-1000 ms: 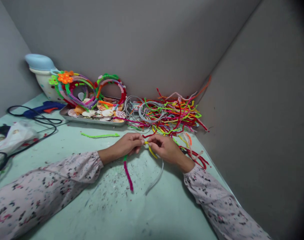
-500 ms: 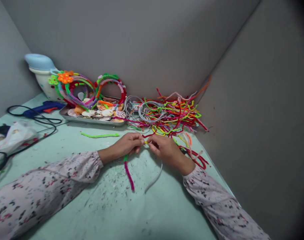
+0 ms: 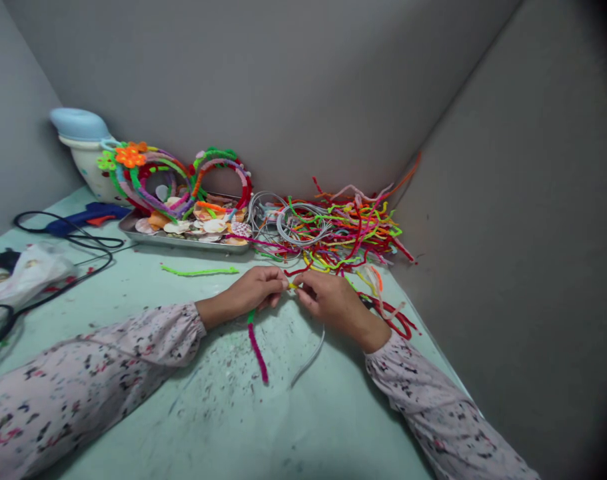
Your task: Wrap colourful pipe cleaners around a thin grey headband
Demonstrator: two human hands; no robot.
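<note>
My left hand [image 3: 256,289] is closed around a headband [image 3: 257,350] wrapped in pink and green pipe cleaner, which hangs down from my fist onto the table. My right hand [image 3: 328,297] pinches a yellow pipe cleaner [image 3: 293,286] right where both sets of fingertips meet. The bare grey end of the headband [image 3: 309,359] curves out below my right wrist. Both hands rest low over the pale green table [image 3: 223,400].
A heap of coloured pipe cleaners [image 3: 348,233] and grey headbands [image 3: 303,227] lies behind my hands. A metal tray [image 3: 183,239] holds shells and finished headbands [image 3: 218,170]. A loose green pipe cleaner [image 3: 200,271], a blue glue gun [image 3: 83,217], black cables [image 3: 58,267] and a plastic bag [image 3: 26,273] lie left.
The yellow pipe cleaner's loose tail below my right hand has shortened and vanished behind the fingers. My right hand shifted slightly; my left hand stayed still.
</note>
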